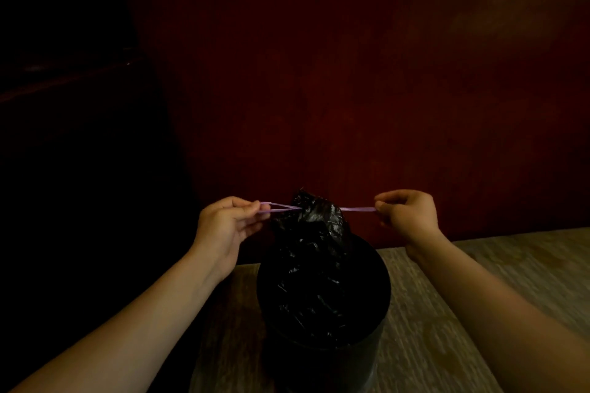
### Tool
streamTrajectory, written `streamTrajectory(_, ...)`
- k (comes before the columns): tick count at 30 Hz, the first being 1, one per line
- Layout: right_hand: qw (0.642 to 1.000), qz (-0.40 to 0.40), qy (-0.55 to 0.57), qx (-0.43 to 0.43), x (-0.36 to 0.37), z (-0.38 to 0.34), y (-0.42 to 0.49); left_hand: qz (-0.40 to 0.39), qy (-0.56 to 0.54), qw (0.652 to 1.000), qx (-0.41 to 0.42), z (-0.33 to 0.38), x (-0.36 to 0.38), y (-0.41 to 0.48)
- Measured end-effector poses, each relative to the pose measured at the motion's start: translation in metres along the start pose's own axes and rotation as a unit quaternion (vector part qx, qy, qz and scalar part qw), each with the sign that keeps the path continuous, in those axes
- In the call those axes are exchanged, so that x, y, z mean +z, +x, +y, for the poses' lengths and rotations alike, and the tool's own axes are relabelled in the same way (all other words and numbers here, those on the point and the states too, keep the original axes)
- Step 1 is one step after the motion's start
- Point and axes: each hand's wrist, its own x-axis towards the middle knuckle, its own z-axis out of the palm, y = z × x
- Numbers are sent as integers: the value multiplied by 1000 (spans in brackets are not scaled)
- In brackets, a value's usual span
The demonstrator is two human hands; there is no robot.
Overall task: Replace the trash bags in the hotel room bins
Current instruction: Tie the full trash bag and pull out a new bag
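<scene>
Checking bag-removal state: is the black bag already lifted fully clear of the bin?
No, the black bag is cinched at the top by the purple drawstring, but its body sits inside the bin.

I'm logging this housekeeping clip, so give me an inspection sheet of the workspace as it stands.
Surface: wood-grain floor, dimly lit.
Job's things: black trash bag gathered shut at top, standing in the round dark bin; purple drawstring pulled out to both sides.
Clutter: nothing seen.
Grippers: left hand pinches the drawstring's left loop; right hand pinches its right end.
Cables: nothing seen.
Surroundings: dark red wall behind; dark furniture at left.
</scene>
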Motion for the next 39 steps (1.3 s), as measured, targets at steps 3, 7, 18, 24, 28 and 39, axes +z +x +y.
streamTrajectory(3,1000,13,-25,-10,-1,6,1,75,4,997,9,-2,4,2)
streamTrajectory(7,999,25,-23,6,-5,3,3,146,-7,989,17,-1,6,2)
streamTrajectory(18,975,-206,60,-55,5,-23,-31,-38,142,987,66,0,20,-3)
streamTrajectory(24,940,-203,-178,-209,24,-10,-32,-127,298,945,51,-18,20,3)
streamTrajectory(28,933,-312,-126,-133,27,-9,-36,-53,300,947,105,-26,28,5)
streamTrajectory(39,956,-177,-103,-211,40,-11,-37,40,153,974,165,-20,39,3)
